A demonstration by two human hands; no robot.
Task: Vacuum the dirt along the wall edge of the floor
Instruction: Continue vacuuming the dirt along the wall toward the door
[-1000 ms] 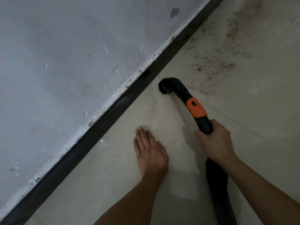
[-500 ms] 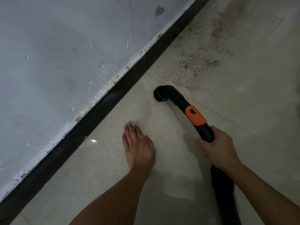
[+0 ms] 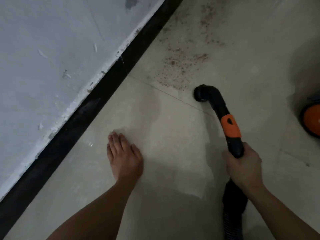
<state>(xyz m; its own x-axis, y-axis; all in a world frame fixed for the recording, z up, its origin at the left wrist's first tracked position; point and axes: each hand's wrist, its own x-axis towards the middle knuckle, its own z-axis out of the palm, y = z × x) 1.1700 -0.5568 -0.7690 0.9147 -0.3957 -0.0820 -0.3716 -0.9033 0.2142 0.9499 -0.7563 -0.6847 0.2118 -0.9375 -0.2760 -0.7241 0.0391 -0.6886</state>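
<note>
The right hand (image 3: 242, 166) is wrapped around the black vacuum hose handle (image 3: 234, 146), just below its orange collar (image 3: 231, 126), with the ribbed hose (image 3: 233, 205) trailing back under the wrist. The left hand (image 3: 123, 153) lies flat and open on the floor tile (image 3: 164, 135), fingers together and holding nothing; it looks like a prop for the person's weight. The handle curves forward to the round black nozzle (image 3: 200, 95), which points down at the floor beside a grout line (image 3: 164, 91). Just beyond the nozzle lies the dirt (image 3: 181, 66), a scatter of brown grit that spreads up along the floor toward the black baseboard (image 3: 110, 80) under the chipped white wall (image 3: 52, 49). At the right edge, part of an orange and black wheel (image 3: 311, 118), probably of the vacuum, shows.

The step in hand appears to be working the nozzle into the near edge of the grit; the tile on this side looks clean. The next move likely calls for pushing the nozzle forward and leftward through the patch, then running it close along the baseboard, keeping the mouth low to the tile.
</note>
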